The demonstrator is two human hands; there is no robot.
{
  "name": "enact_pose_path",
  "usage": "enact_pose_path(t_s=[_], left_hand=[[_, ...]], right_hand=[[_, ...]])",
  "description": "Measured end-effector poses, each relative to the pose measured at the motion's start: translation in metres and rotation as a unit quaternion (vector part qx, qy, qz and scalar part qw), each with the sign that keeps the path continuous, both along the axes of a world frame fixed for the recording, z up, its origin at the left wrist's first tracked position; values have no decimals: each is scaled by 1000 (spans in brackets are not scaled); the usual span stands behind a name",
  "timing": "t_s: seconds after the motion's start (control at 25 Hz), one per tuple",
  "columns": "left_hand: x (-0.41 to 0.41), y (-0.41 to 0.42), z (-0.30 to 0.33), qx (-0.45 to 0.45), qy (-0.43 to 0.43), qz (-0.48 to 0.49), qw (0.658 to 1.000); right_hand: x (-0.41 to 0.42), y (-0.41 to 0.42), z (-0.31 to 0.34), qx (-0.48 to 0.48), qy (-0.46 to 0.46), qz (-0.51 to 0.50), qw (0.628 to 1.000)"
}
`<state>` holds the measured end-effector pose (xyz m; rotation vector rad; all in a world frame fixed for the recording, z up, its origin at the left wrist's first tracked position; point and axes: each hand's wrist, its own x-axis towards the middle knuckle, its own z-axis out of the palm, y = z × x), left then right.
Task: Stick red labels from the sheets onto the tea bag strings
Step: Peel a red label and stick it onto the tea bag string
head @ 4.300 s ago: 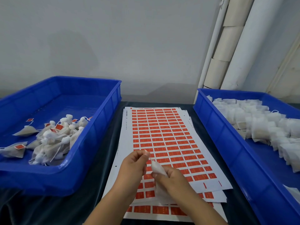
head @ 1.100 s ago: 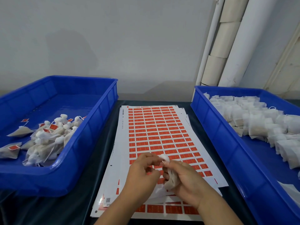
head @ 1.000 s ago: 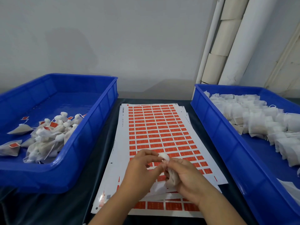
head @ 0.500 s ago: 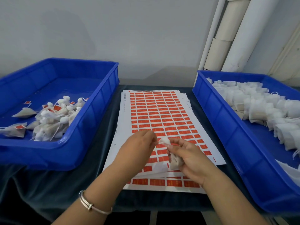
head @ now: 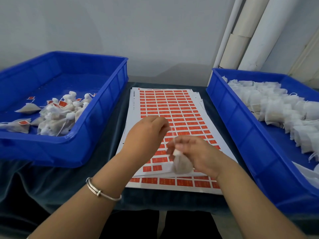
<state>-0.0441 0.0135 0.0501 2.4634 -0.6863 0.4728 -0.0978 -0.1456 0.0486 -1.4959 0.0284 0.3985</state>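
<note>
Right hand is over the near end of the label sheets, fingers curled round a tea bag; the bag hangs from the fingertips just above the paper, its top knot pinched. Left hand sits just beside it, up and to the left, fingertips drawn together in a pinch. Motion blur, so I cannot tell for sure what they pinch; a thin pale line that may be the string runs between the two hands. A silver bangle is on the left wrist.

The sheets are stacked in the middle of the dark cloth-covered table, between two bins. Top sheet has rows of small red labels; several are missing at the near left corner. Print on the labels is too small to read, and so is the tiny black marking on the far left margin.

Left blue bin holds a loose pile of tea bags with red labels. Right blue bin holds a larger heap of unlabelled tea bags. White pipes stand against the wall behind the right bin.
</note>
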Motion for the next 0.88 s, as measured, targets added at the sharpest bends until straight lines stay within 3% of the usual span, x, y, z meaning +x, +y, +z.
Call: enact_pose_path(t_s=[0.08,0.2,0.32,0.4,0.52,0.72,0.88], left_hand=[[-5,0,2,-7,-18,-26,999],[-6,7,-7,-17,4,8,1000],[-14,19,-41,-24,163,42,985],[-26,24,-67,42,228,25,972],[-28,25,-84,104,192,27,975],[-31,25,-86,89,140,19,986],[-30,27,-75,-8,159,54,986]], right_hand=[[6,6,2,66,-9,-10,998],[7,10,-11,107,-16,-61,992],[-4,5,-25,115,11,-107,987],[-13,3,-29,122,29,-136,983],[-23,6,-31,119,48,-174,976],[-34,20,-33,8,77,-188,979],[-36,34,-37,-166,89,-134,973]])
